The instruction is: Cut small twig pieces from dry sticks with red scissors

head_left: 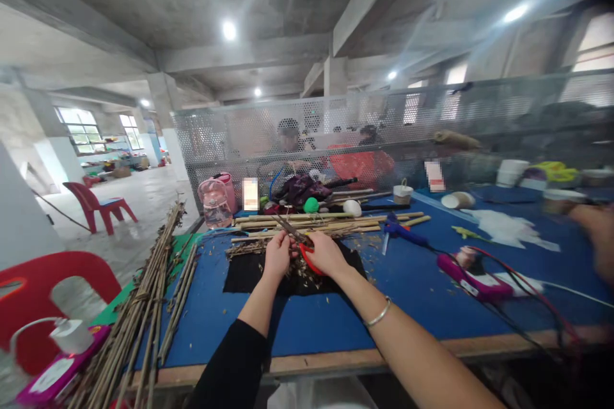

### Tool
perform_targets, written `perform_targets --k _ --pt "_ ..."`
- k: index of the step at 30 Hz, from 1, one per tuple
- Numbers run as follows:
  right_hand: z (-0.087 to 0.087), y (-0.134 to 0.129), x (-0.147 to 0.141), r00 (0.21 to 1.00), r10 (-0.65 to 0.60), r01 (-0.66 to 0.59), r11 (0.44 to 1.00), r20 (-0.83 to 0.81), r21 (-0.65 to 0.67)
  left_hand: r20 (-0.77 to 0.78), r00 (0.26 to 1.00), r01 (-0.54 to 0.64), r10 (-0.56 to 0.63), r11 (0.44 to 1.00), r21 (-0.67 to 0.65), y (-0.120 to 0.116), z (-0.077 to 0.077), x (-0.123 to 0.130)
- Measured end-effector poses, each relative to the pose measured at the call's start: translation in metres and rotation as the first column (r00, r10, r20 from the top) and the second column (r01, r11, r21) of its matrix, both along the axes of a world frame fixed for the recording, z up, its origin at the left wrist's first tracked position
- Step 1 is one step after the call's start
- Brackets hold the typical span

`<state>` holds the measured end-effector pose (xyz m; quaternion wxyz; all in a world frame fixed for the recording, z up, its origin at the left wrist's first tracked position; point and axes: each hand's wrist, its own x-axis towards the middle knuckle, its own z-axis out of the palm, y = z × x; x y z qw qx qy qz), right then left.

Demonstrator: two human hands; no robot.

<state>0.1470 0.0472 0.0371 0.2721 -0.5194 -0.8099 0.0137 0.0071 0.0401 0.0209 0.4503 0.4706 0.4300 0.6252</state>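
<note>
Red-handled scissors (pixel 311 261) are in my right hand (pixel 326 254), its fingers wrapped round the handles, with the blades pointing up and left. Close beside it on the left, my left hand (pixel 279 254) has its fingers pressed together near the blades; what it holds is too small to make out. Both hands are over a black cloth (pixel 244 276) strewn with dry plant bits. A bundle of thin dry twigs (pixel 247 248) lies at the cloth's upper left edge. Behind the hands, several pale sticks (pixel 393 220) lie across the blue table (pixel 316 326).
Long dry stalks (pixel 139 307) lean over the table's left end. A blue glue gun (pixel 405 232), a purple power strip (pixel 472 281) with cables and a plastic bag (pixel 508 227) lie right. Another person's blurred hand (pixel 597 236) is at far right. A mesh screen (pixel 407 121) stands behind.
</note>
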Motion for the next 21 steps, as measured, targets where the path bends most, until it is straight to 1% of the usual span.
perform_targets --k 3,5,7,10,14,18,21 --pt "-0.008 -0.003 -0.001 1.0 0.021 -0.021 1.0 -0.017 -0.023 -0.011 0.997 0.082 -0.082 0.997 -0.013 -0.003 -0.005 -0.006" --pt "-0.012 -0.007 0.003 1.0 0.026 -0.026 0.999 0.013 -0.041 0.016 0.996 0.093 -0.092 0.995 -0.024 -0.006 -0.008 -0.011" --pt "-0.014 -0.011 0.005 0.999 0.019 -0.017 0.999 0.042 -0.048 0.058 0.996 0.073 -0.071 0.997 -0.037 -0.007 -0.011 -0.014" --pt "-0.016 -0.015 0.005 0.999 0.013 -0.013 1.0 0.041 -0.011 0.1 0.994 0.06 -0.053 0.996 -0.073 -0.008 -0.012 -0.014" --pt "-0.021 -0.013 0.002 0.999 0.031 -0.032 0.997 0.027 0.065 0.125 0.986 0.117 -0.107 0.99 -0.077 -0.009 -0.015 -0.012" --pt "-0.027 -0.011 0.001 0.999 0.018 -0.022 0.993 0.033 0.113 0.103 0.98 0.176 -0.169 0.982 -0.068 -0.009 -0.019 -0.011" --pt "-0.026 -0.012 0.003 0.999 -0.005 0.0 0.992 0.041 0.127 0.067 0.978 0.201 -0.197 0.977 -0.067 -0.009 -0.02 -0.01"
